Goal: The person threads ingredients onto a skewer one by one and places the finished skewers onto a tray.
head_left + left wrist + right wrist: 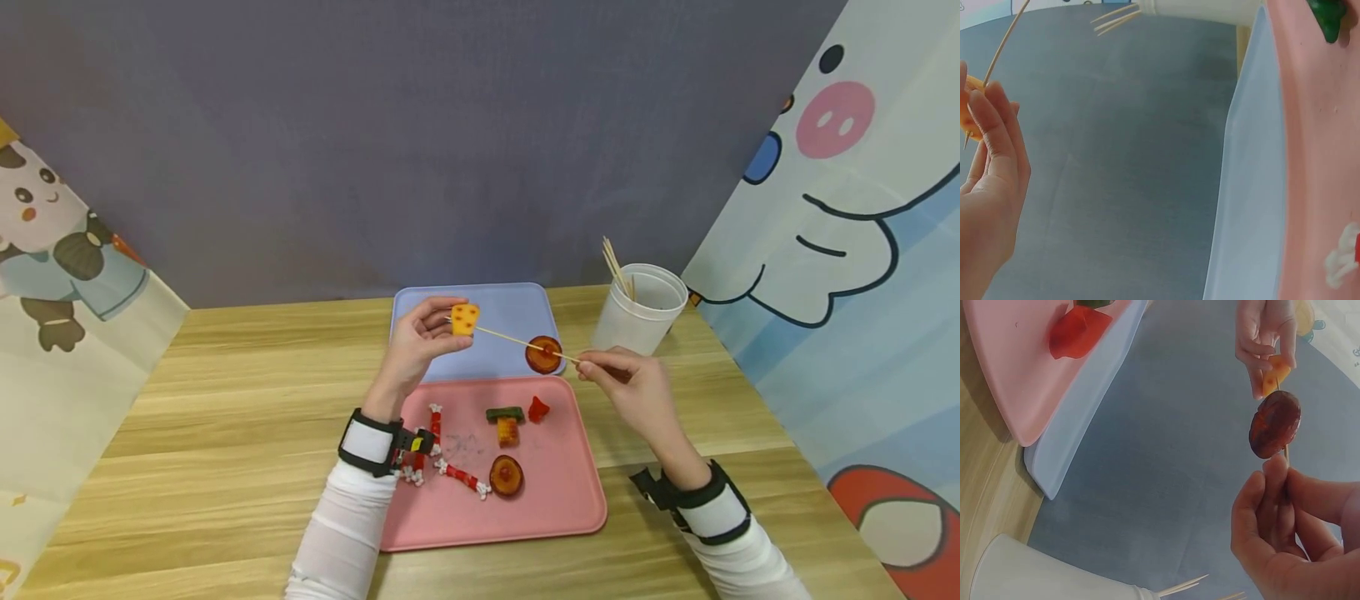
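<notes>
My left hand (422, 337) pinches a yellow toy piece with orange spots (465, 319) between thumb and fingers. A thin bamboo skewer (501, 335) runs through that piece, and its tip pokes out the far side in the left wrist view. On the same skewer, close to my right hand (633, 385), is a round brown toy mushroom slice (1275, 425). The thumb and fingertips of that hand pinch the skewer's other end. Both hands hold the skewer over the blue tray (487, 293), slanting slightly down to the right.
A pink tray (540, 517) in front bears red toy pieces with white ends (462, 478), another brown mushroom slice (507, 476), a green piece (505, 413), a toy corn piece (507, 432) and a red piece (537, 409). Right of the trays, a white bucket (637, 321) holds several skewers (613, 265).
</notes>
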Demonstrator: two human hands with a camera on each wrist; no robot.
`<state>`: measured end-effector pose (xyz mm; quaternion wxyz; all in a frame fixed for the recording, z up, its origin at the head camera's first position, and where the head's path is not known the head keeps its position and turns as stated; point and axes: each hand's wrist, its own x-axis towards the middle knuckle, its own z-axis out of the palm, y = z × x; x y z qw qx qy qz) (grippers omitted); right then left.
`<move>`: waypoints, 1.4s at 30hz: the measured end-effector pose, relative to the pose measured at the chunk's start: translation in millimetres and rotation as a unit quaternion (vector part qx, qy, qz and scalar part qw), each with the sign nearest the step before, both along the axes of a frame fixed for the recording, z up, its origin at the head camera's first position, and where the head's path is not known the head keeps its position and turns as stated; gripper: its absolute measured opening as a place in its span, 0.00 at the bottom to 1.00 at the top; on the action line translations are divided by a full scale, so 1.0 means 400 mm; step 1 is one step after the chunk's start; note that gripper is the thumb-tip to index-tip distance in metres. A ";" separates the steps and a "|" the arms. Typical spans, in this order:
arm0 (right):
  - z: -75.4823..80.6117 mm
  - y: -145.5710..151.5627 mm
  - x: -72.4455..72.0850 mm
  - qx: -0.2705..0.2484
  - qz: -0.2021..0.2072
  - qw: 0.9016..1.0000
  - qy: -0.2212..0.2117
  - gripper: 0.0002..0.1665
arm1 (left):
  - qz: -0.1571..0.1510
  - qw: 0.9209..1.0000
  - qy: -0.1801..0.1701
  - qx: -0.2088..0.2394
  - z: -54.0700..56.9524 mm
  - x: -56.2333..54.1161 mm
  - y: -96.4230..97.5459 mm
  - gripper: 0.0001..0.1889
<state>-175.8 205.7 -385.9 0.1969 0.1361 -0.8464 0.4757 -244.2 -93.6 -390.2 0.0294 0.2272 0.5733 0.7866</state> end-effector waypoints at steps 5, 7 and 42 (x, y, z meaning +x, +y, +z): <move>-0.001 0.000 0.000 0.011 -0.004 1.000 -0.003 0.06 | 0.006 1.000 -0.005 0.006 -0.006 -0.002 0.013 0.27; -0.001 -0.001 0.001 0.011 -0.002 1.000 -0.003 0.06 | 0.007 1.000 -0.006 0.003 -0.009 -0.002 0.019 0.27; 0.002 -0.032 0.019 -0.014 0.034 0.999 -0.027 0.07 | -0.031 0.999 0.005 -0.042 -0.050 0.017 0.118 0.26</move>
